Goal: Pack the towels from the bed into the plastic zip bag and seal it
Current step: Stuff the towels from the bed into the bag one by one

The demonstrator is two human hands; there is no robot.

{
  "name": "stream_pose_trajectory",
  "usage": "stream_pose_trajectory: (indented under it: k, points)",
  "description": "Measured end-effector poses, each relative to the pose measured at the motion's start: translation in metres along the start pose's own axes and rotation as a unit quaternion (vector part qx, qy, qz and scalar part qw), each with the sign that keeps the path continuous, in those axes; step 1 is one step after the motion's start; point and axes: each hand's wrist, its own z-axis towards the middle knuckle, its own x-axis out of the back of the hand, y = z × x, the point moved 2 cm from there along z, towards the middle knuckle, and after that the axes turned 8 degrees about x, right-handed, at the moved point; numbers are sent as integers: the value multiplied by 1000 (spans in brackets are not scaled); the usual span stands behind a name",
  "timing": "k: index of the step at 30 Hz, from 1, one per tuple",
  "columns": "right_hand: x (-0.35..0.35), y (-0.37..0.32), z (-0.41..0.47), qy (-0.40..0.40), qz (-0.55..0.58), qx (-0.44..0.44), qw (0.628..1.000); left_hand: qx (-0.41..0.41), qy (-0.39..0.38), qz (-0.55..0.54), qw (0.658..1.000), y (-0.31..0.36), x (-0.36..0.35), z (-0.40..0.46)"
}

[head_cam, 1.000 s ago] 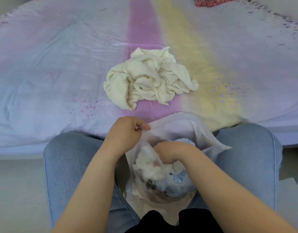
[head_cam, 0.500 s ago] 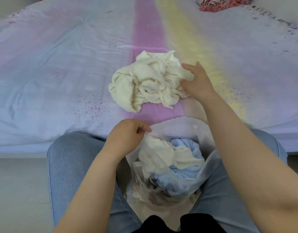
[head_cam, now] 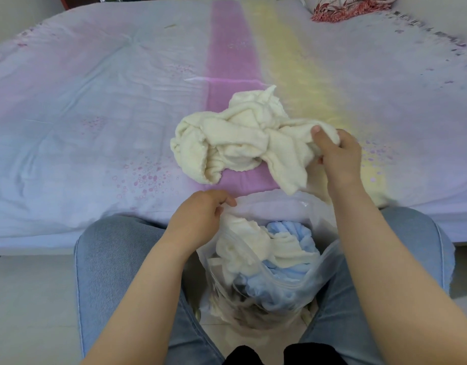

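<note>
A crumpled cream towel [head_cam: 235, 143] lies on the bed [head_cam: 95, 106] just beyond my knees. My right hand [head_cam: 337, 154] grips its right end, and a flap of it hangs down over the bag's mouth. The clear plastic zip bag [head_cam: 295, 288] stands open between my legs. Inside it are a cream towel [head_cam: 243, 246], a light blue towel [head_cam: 287, 283] and something darker at the bottom. My left hand [head_cam: 200, 214] pinches the bag's upper left rim and holds the mouth open.
The bed's sheet is pale with a purple and a yellow stripe down the middle. A red patterned pillow [head_cam: 343, 7] lies at the far right. My jeans-clad legs [head_cam: 116, 259] flank the bag above a light floor.
My right hand came out of the bag, reached to the cream towel on the bed and took hold of its right end, pulling it toward the bag. My left hand stayed on the rim.
</note>
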Motion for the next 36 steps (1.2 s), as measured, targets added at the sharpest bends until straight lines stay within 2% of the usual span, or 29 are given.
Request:
stream_pose_trajectory:
  k: [3, 6, 9, 14, 18, 20, 22, 24, 26, 28, 30, 32, 34, 36]
  points:
    - [16, -20, -4, 95, 13, 20, 995, -7, 1, 7, 1000, 2, -1, 1]
    - [20, -33, -10, 96, 58, 19, 993, -22, 14, -18, 1000, 7, -1, -1]
    - [16, -43, -20, 31, 132, 16, 991, -52, 53, -94, 993, 20, 5, -7]
    - [2, -45, -42, -99, 39, 38, 994, -23, 61, -331, 941, 37, 20, -3]
    - [3, -40, -52, -182, 4, -38, 982, -43, 97, -339, 935, 41, 42, 28]
    - [7, -39, -55, -248, -10, -87, 965, -49, 95, -306, 946, 45, 56, 45]
    - [11, -37, -59, -367, -130, -89, 917, -48, 52, -225, 972, 43, 58, 65]
    - [9, -27, -70, -492, -276, -74, 822, -42, 5, -126, 991, 38, 51, 78]
    - [-1, -12, -87, -574, -351, -63, 737, -39, 4, -57, 998, 33, 40, 86]
    - [-13, 7, -103, -610, -370, -24, 701, -38, 7, -32, 999, 34, 32, 84]
    - [-18, 15, -108, -612, -371, -4, 698, -42, 29, -20, 998, 39, 32, 69]
    - [-14, 7, -100, -604, -379, -37, 700, -40, 60, -8, 997, 41, 33, 49]
    - [-7, -9, -87, -552, -427, -51, 714, -42, 77, -3, 996, 42, 34, 24]
    - [-6, -28, -74, -435, -443, 2, 784, -51, 53, -13, 997, 41, 32, 0]
